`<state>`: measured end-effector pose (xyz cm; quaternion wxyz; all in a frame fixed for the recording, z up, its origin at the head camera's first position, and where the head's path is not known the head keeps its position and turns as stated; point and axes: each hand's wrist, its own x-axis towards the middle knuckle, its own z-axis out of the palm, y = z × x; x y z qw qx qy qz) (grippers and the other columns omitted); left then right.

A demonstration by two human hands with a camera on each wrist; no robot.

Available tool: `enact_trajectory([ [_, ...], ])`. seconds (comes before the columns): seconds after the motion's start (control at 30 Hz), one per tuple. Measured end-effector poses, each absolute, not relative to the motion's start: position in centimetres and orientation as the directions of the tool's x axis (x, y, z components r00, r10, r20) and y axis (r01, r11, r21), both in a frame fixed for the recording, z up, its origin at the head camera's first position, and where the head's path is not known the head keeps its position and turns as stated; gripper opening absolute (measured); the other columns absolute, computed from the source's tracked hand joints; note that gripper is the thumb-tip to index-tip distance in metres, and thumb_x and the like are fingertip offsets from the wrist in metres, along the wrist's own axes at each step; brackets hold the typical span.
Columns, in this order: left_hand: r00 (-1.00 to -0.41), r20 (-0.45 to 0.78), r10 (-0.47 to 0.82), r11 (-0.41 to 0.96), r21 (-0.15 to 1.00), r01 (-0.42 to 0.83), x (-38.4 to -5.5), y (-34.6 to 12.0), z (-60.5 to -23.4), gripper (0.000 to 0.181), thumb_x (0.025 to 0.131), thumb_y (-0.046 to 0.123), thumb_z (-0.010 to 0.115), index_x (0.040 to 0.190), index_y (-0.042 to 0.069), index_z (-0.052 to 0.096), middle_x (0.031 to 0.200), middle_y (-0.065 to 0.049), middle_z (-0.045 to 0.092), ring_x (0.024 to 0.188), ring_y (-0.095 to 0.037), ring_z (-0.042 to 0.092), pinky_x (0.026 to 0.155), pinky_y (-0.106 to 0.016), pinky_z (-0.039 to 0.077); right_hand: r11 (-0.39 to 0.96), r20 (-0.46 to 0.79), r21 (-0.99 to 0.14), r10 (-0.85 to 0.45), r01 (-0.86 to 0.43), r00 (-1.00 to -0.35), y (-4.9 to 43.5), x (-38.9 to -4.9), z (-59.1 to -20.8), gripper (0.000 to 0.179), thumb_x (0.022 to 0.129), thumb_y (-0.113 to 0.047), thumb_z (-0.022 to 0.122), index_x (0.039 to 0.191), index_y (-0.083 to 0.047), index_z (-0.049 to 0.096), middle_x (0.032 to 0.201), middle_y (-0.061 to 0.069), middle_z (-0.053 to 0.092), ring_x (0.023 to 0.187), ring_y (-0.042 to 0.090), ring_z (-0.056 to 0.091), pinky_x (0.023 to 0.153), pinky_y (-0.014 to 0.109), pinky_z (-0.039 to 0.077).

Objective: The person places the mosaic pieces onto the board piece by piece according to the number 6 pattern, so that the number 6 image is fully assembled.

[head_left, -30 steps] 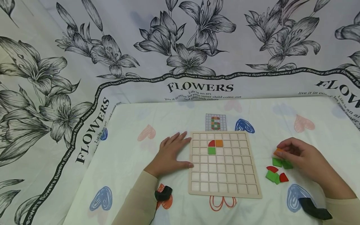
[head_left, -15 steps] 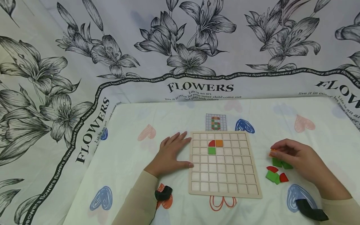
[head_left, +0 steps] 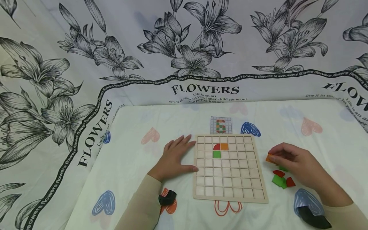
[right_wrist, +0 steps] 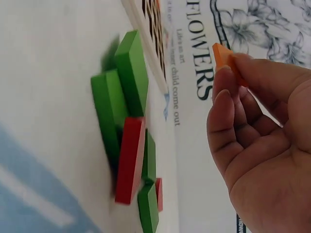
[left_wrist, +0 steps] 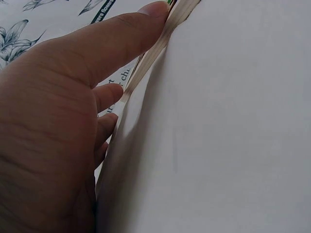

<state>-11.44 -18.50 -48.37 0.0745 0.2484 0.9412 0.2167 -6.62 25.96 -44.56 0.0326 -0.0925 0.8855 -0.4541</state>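
Observation:
My right hand [head_left: 296,163] pinches an orange block [right_wrist: 223,57] between thumb and fingertips, lifted above the cloth to the right of the board. Fingers spread, my left hand [head_left: 176,158] rests at the left edge of the wooden grid board [head_left: 230,200], its thumb touching the frame. In the board's upper cells lie a red quarter-round block [head_left: 217,147], an orange square block [head_left: 224,146] and, under the red one, a green square block [head_left: 217,154]. Below my right hand are loose green blocks [head_left: 277,180] and red blocks [head_left: 290,182]; the hand hides part of this group.
Behind the board lies a small grid card [head_left: 220,125] with a coloured figure printed on it. White cloth with printed hearts [head_left: 150,135] covers the table. A flower-printed curtain [head_left: 195,41] hangs at the back and left.
My right hand has moved left toward the board with the orange block, now covering some of the loose green blocks. My left hand and the board have stayed in place.

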Motion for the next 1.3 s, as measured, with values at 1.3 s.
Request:
enact_trajectory([
  [1.3, -0.869, -0.062, 0.491, 0.792, 0.447, 0.416, -11.6, -18.5, -48.6, 0.101, 0.088, 0.078, 0.073, 0.172, 0.035, 0.037, 0.179, 0.015, 0.016, 0.164, -0.010, 0.004, 0.128, -0.052, 0.004, 0.417, 0.113, -0.861, -0.401, -0.291, -0.909, 17.2, -8.1, -41.6, 0.015, 0.099, -0.008, 0.081, 0.111, -0.016, 0.079, 0.107, -0.007, 0.073, 0.093, 0.017, 0.070, 0.086, 0.026, 0.059],
])
